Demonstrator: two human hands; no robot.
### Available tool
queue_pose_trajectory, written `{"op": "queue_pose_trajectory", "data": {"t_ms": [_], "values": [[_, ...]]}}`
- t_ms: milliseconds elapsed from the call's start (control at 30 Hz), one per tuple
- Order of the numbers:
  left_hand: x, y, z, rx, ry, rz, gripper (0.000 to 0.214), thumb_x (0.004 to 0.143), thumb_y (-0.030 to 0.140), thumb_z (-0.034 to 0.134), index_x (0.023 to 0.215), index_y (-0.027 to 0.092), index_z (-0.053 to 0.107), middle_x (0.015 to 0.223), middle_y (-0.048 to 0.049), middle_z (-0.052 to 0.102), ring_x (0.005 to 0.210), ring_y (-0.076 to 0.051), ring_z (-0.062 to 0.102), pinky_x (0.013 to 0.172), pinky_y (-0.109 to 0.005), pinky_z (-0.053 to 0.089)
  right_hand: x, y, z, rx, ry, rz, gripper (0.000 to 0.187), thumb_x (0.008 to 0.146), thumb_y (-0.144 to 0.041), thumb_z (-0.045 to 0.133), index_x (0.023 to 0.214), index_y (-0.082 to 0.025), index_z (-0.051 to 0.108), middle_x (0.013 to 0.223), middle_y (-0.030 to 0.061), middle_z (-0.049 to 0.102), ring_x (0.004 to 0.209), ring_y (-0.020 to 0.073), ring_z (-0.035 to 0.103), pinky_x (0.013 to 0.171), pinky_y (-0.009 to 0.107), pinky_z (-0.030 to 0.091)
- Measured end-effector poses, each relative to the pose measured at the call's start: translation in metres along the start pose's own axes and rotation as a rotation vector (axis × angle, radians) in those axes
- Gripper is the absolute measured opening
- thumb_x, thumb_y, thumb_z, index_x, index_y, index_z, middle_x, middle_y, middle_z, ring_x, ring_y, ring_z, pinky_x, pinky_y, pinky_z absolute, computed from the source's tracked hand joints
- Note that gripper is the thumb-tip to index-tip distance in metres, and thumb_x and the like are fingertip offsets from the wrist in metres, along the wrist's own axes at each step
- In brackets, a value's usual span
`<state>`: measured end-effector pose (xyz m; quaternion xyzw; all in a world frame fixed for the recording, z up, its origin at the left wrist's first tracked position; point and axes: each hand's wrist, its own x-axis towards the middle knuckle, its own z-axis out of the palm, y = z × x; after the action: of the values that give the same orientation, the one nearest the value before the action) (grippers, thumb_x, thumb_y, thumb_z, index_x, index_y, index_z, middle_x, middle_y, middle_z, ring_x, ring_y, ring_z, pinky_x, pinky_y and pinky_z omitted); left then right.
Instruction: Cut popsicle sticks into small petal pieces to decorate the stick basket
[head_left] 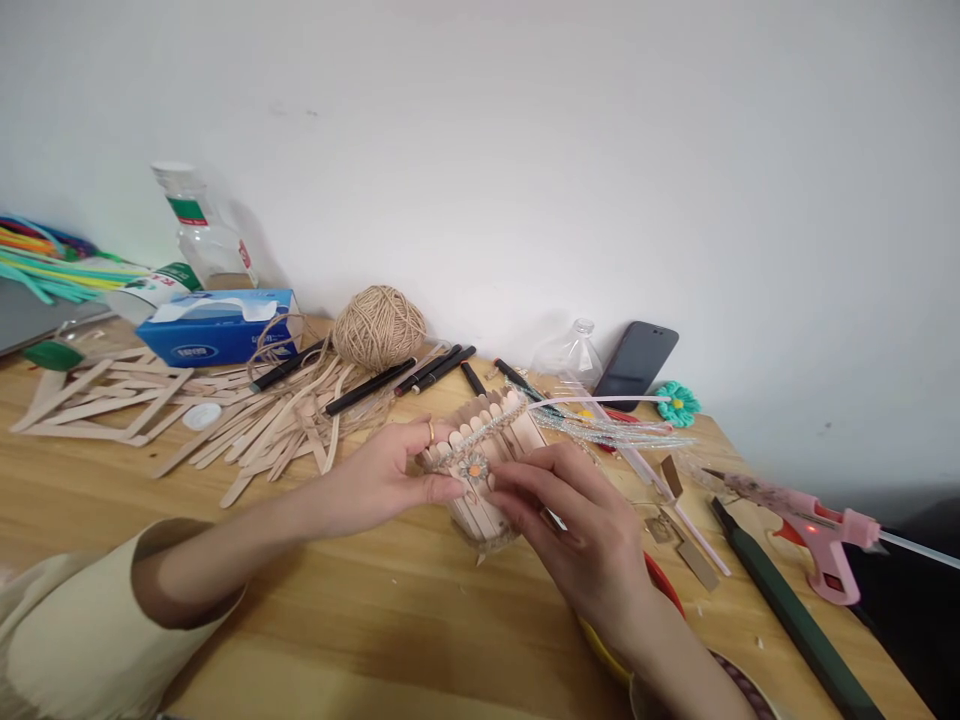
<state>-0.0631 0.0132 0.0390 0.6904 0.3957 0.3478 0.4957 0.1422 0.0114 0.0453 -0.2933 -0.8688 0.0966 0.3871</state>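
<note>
A small craft-stick box with rounded stick ends along its top is held tilted above the table. Twine trim runs near its upper edge, and a grey flower with an orange centre sits on its front. My left hand grips the box's left side, thumb in front and fingers behind. Close against the flower's right side, my right hand has its thumb and fingertips pinched together. Whatever lies between those fingertips is too small or hidden to make out.
Loose craft sticks, black markers and a twine ball lie behind and left. A blue tissue box stands near a glass bottle. Rightward are a phone, teal flower and pink glue gun.
</note>
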Motion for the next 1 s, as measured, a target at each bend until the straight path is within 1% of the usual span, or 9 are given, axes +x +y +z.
{"op": "queue_pose_trajectory", "data": {"t_ms": [200,333,433,633,800,933,1000], "values": [[-0.0009,-0.0012,0.0006,-0.037,-0.005,-0.009,0.022,0.078,0.032,0.061,0.095,0.017,0.063,0.1,-0.0026,0.066,0.095,-0.021,0.059,0.087,-0.033,0.045,-0.0021,-0.0007,-0.0027,0.006,-0.004,0.013,0.015,0.084,-0.013,0.06,0.098,-0.019,0.063,0.081,0.0041,0.061,0.071,0.0158,0.056,0.06,0.029,0.049],[-0.0013,-0.0011,0.0008,-0.092,-0.023,-0.013,0.021,0.078,0.032,0.06,0.093,0.017,0.062,0.094,-0.0026,0.066,0.091,-0.02,0.06,0.084,-0.032,0.047,-0.0037,-0.0019,-0.0053,0.018,0.03,0.008,0.016,0.083,-0.008,0.059,0.095,-0.019,0.064,0.079,0.0041,0.06,0.071,0.0158,0.056,0.059,0.028,0.048],[-0.0021,0.0014,0.0009,-0.085,-0.011,-0.003,0.021,0.078,0.03,0.061,0.094,0.017,0.062,0.099,-0.0032,0.066,0.095,-0.021,0.059,0.088,-0.033,0.045,-0.0034,-0.0037,-0.0057,0.013,0.043,-0.007,0.019,0.083,-0.006,0.057,0.095,-0.019,0.064,0.078,0.004,0.06,0.07,0.0156,0.056,0.058,0.028,0.048],[-0.0034,0.0045,0.0012,-0.081,-0.01,-0.014,0.02,0.078,0.03,0.061,0.093,0.018,0.063,0.105,-0.004,0.066,0.102,-0.022,0.058,0.092,-0.034,0.043,-0.0027,-0.0061,-0.004,-0.025,0.041,-0.019,0.017,0.082,-0.007,0.058,0.093,-0.019,0.064,0.076,0.004,0.06,0.067,0.015,0.055,0.056,0.027,0.048],[-0.0034,0.0026,0.0012,-0.059,-0.005,-0.005,0.017,0.078,0.03,0.061,0.091,0.018,0.063,0.103,-0.003,0.066,0.102,-0.022,0.057,0.094,-0.033,0.04,-0.0033,-0.0076,-0.0043,-0.027,0.042,-0.025,0.018,0.082,-0.006,0.058,0.093,-0.019,0.064,0.076,0.004,0.059,0.066,0.0148,0.054,0.054,0.027,0.047],[-0.0038,0.0028,0.0012,-0.047,-0.019,0.004,0.018,0.08,0.03,0.06,0.093,0.018,0.063,0.109,-0.0028,0.065,0.102,-0.021,0.057,0.093,-0.031,0.04,-0.0031,-0.0084,-0.0043,-0.029,0.041,-0.027,0.016,0.082,-0.006,0.058,0.092,-0.017,0.064,0.077,0.0048,0.059,0.066,0.0147,0.055,0.054,0.026,0.047],[-0.0038,0.0035,0.0013,-0.035,-0.012,0.004,0.018,0.079,0.031,0.06,0.091,0.018,0.063,0.107,-0.0031,0.065,0.101,-0.021,0.057,0.092,-0.031,0.041,-0.0032,-0.0079,-0.0037,-0.036,0.04,-0.031,0.016,0.081,-0.006,0.058,0.091,-0.018,0.064,0.076,0.0045,0.059,0.066,0.0146,0.055,0.054,0.026,0.047]]}}
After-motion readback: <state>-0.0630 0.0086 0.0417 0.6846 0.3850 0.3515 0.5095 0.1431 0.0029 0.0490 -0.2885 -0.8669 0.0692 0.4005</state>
